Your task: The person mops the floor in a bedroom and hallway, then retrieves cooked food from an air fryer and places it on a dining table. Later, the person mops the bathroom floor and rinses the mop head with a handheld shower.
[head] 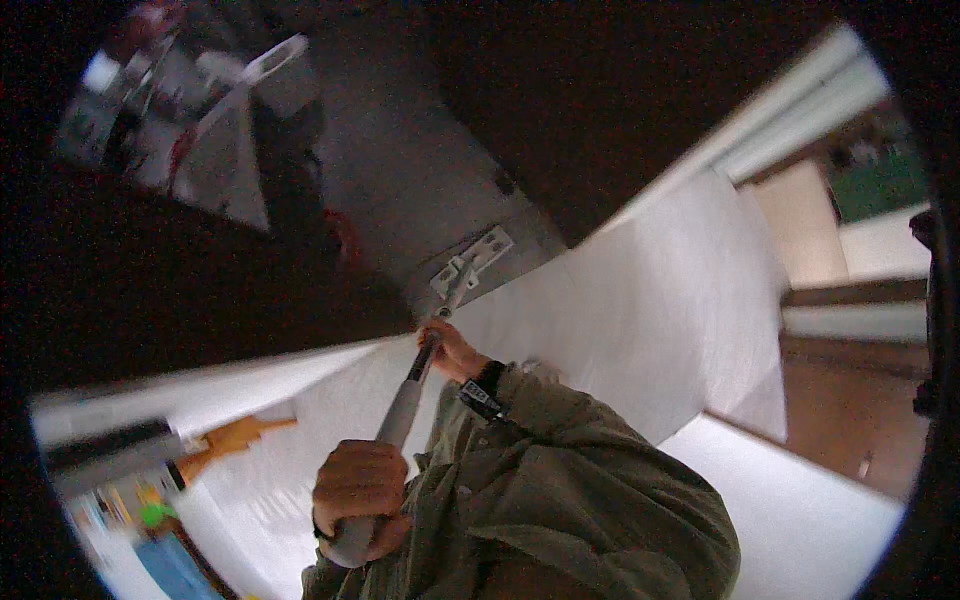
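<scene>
A long pole with a pale grey grip [400, 412] slants down and away from me. My left hand [360, 487] is wrapped around its near end, and the rounded grey tip shows below the fingers. Further down, my right hand [450, 351] closes around a dark section of the same pole. A strap with a buckle or small device [478, 397] sits at the right wrist, below an olive sleeve [600, 427]. At the far end, the pole joins a pale, flat hinged plate [472, 261], like a flat mop's head, on a dark grey surface.
Pale grey flooring or panel [637, 300] spreads to the right, with a brown surface [847, 405] beyond. Blurred clutter [217, 142] fills the upper left. An orange-brown object [225, 446] and a blue item [176, 562] lie at the lower left. Much is dark.
</scene>
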### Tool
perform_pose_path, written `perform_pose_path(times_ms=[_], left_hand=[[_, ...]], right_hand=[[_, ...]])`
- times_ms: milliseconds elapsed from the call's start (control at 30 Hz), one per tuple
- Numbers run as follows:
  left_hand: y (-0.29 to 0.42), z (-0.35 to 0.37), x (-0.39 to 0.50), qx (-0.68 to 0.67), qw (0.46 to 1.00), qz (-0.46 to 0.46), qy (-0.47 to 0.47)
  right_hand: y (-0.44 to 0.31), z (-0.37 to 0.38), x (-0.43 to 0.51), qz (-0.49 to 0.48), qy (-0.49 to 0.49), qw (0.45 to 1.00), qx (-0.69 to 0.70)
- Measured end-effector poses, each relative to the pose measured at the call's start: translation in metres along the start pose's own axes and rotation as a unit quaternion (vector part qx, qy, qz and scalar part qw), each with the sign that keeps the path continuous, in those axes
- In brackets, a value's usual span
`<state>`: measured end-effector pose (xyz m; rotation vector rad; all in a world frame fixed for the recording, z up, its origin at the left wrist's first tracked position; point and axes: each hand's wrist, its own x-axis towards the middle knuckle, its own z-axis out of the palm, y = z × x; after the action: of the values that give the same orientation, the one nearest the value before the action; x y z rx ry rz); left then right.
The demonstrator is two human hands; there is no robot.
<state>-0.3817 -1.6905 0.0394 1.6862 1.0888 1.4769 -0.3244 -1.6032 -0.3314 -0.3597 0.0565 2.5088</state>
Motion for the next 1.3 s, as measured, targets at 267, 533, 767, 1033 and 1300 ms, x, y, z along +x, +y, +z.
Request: perform_pose_path(times_ms=[267, 533, 767, 1033, 1300], left_hand=[[0.021, 0.145, -0.061, 0.117, 0.875, -0.015, 0.469], [0.141, 0.135, -0.133, 0.136, 0.883, 0.116, 0.434], [0.224, 0.169, -0.112, 0.132, 0.968, 0.034, 0.21], [0.178, 0.178, -0.177, 0.31, 0.831, -0.14, 0.439], [0.058, 0.165, -0.25, 0.327, 0.8, -0.203, 0.46]], right_hand=[[-0.075, 0.018, -0.063, 0.249, 0.069, 0.965, -0.047], [0.002, 0.079, -0.181, 0.507, 0.191, 0.826, -0.157], [0.067, 0.102, -0.255, 0.62, 0.254, 0.727, -0.149], [0.241, 0.03, -0.222, 0.655, 0.182, 0.724, 0.119], [0.313, -0.066, -0.165, 0.644, 0.178, 0.744, -0.004]])
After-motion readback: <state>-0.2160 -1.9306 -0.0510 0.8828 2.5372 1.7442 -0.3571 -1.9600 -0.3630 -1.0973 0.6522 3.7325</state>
